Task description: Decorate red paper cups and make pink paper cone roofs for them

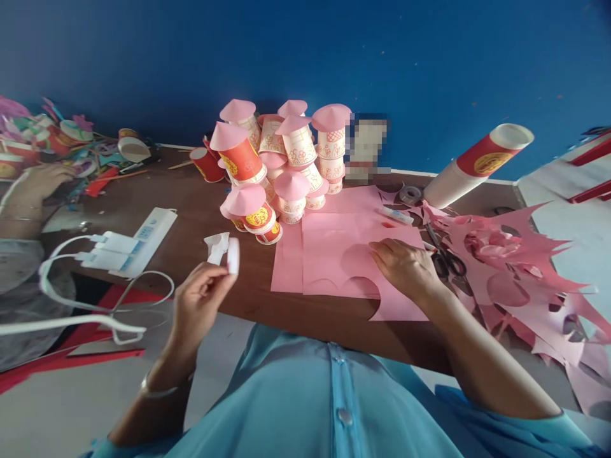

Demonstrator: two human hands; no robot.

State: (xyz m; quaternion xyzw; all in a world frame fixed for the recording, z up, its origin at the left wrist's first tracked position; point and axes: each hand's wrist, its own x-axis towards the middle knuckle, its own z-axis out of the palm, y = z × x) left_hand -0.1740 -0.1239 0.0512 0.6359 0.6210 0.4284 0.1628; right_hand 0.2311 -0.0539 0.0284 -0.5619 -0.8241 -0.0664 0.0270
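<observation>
Several Cone-Topped Paper Cups (243,159) Clustered Toward a Brown Tabletop's (252,286) Back Edge

Pinched between thumb and fingers of the left hand (199,294): a small white object (233,256), blurred, raised over the tabletop's near edge, left of the pink sheets (329,254). Just beyond, a white scrap (218,247). Over the right part of the sheets, the right hand (405,267), fingers bent and close together; impossible to tell any grip or contact with the paper. Along the near side of the sheets, curved cutouts.

Toward the tabletop's right edge, a heap of pink offcuts (508,289), with black-handled scissors (449,262) near the right wrist. Closer to the back edge, a clear tube (398,217), a roll of tape (411,194) and a tall white column (446,187), red near the top. Left of the cups, a white power strip (153,238); by the back left corner, jumbled craft pieces (64,143) and another person's hand (45,187).
</observation>
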